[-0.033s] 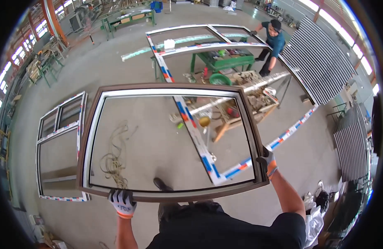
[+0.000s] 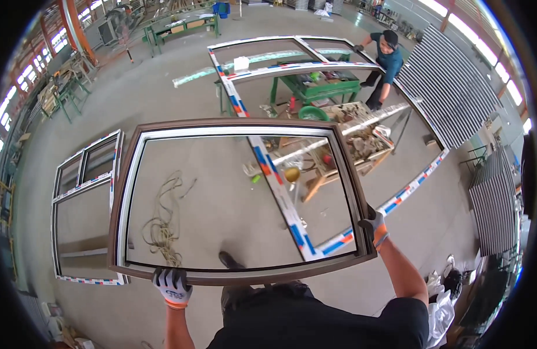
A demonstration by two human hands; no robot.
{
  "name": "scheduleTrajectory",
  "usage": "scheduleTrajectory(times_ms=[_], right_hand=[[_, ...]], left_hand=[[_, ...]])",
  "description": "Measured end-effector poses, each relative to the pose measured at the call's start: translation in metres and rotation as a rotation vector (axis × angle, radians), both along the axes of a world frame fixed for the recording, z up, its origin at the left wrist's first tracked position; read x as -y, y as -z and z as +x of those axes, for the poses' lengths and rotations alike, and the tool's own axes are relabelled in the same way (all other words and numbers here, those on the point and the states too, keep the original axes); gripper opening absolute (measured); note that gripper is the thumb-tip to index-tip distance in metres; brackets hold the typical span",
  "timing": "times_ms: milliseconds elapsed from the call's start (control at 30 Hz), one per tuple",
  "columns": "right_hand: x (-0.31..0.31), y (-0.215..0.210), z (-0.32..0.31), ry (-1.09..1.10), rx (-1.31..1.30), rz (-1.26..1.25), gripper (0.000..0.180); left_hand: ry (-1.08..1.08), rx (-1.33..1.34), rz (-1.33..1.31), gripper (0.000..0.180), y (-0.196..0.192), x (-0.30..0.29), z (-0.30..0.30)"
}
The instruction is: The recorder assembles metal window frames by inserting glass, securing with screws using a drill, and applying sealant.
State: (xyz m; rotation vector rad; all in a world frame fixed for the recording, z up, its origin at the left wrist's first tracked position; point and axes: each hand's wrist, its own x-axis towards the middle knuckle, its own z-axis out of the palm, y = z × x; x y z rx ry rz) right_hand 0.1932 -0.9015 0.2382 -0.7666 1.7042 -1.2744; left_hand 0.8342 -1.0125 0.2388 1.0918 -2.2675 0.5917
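My left hand (image 2: 172, 286), in a grey-and-white work glove with an orange cuff, is closed on the bottom bar of a brown window frame (image 2: 274, 273), near its left end. The matching gloved right hand (image 2: 375, 227) grips the right side bar close to the lower corner. Held tilted in front of my body, the frame has a pale metal inner edge. Through its opening appear the floor, a tangle of cord (image 2: 164, 235), my dark shoe (image 2: 229, 260) and part of a large white frame (image 2: 411, 189) with red and blue tape.
A co-worker (image 2: 389, 61) stands at the far side of the large frame, one hand at it. Beneath it are a green table (image 2: 324, 90) and a cluttered wooden bench (image 2: 370, 139). A smaller taped frame (image 2: 82, 189) lies left; stacked grey profiles (image 2: 449, 81) are at right.
The large frame, benches and co-worker sit slightly farther right and lower in the picture. My shoe appears a little lower within the opening. Both hands keep their grip on the window frame.
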Motion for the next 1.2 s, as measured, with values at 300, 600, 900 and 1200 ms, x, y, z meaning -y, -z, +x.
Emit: scheduleTrajectory(times_ms=[300, 600, 900, 1200], right_hand=[[0.224, 0.022, 0.084, 0.094, -0.03, -0.039, 0.063], [0.428, 0.04, 0.07, 0.185, -0.074, -0.112, 0.057], [0.605, 0.091, 0.031, 0.311, -0.096, -0.045, 0.055], [0.762, 0.075, 0.022, 0.504, -0.106, -0.045, 0.064]], left_hand=[[0.025, 0.032, 0.065, 0.044, -0.022, 0.244, 0.087], [0.138, 0.014, 0.075, 0.047, 0.001, 0.521, 0.054], [0.194, 0.079, 0.17, 0.047, -0.019, 0.775, 0.011], [0.321, 0.312, 0.376, 0.056, -0.024, 1.026, -0.081]])
